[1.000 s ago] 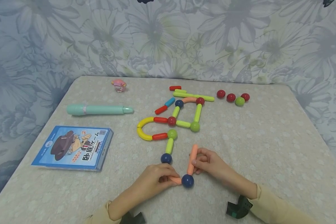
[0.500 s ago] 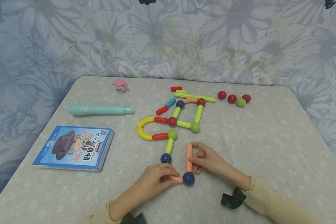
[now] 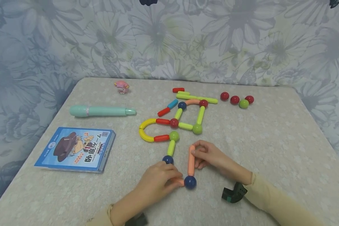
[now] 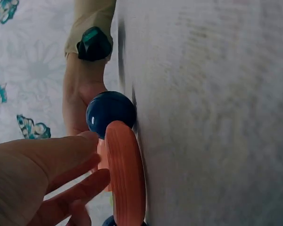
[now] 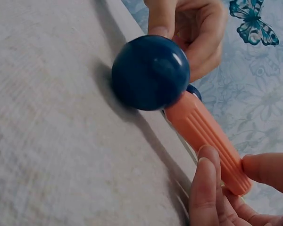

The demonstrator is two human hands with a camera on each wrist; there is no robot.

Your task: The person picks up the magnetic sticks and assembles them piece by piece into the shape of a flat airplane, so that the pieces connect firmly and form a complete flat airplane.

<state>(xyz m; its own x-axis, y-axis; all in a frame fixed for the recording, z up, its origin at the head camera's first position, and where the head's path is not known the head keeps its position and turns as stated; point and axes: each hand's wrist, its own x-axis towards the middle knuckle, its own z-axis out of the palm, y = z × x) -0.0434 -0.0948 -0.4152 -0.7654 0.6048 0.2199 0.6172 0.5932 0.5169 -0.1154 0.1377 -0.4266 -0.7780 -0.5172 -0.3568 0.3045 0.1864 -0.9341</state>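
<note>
My left hand (image 3: 159,179) pinches a curved orange building rod (image 4: 125,174) low over the table; in the left wrist view its fingertips lie along the rod's upper side. One end of that rod meets a dark blue ball (image 3: 190,182). A straight orange rod (image 3: 191,161) also joins this ball. Near its far end, the thumb and fingers of my right hand (image 3: 210,155) grip the straight rod (image 5: 205,136). Another blue ball (image 3: 168,159) sits just beyond my left hand, on a green rod (image 3: 171,148). My hand hides whether the curved rod touches it.
Joined rods and balls, with a yellow arc (image 3: 143,130), extend behind the hands. Loose green rods (image 3: 197,97) and several balls (image 3: 234,100) lie farther back. At left are a blue box (image 3: 74,149), a mint-green pen-like stick (image 3: 101,111) and a pink figurine (image 3: 121,87).
The right hand and straight rod have swung slightly left, and its grip is now nearer the rod's far end. The left hand has shifted slightly forward beside the farther blue ball.
</note>
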